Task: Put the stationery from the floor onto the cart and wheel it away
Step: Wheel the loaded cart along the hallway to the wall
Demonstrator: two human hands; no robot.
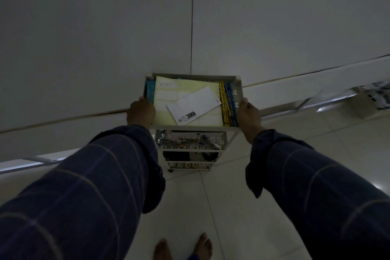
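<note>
**Both hands on the loaded cart, up against the wall**

You stand over the white cart [232,140], looking almost straight down, with its far edge close against a pale wall [95,38]. Your left hand [141,113] is closed over the left rim of the top tray, and your right hand [249,116] is closed over the right rim, thumb on top. Both arms reach forward in dark checked sleeves [101,186].

The stationery lies in the top tray. A pale yellow folder [168,99] covers most of it, with faint handwriting near its far-left corner. A white envelope [195,104] rests on top of the folder, tilted, with a dark printed mark at its near end. Along the right side of the tray, a row of yellow and blue pencils [227,105] lies lengthwise, just beside your right hand. At the left edge a blue item [150,91] is tucked between the folder and the tray wall; you cannot tell what it is.

Below, the middle shelf [190,142] holds a jumble of small items, too dim to name. The bottom shelf [190,159] holds dark things, also unclear.

The floor [232,207] is pale glossy tile. Your bare feet [203,247] show at the near edge, well apart from the cart base.
</note>
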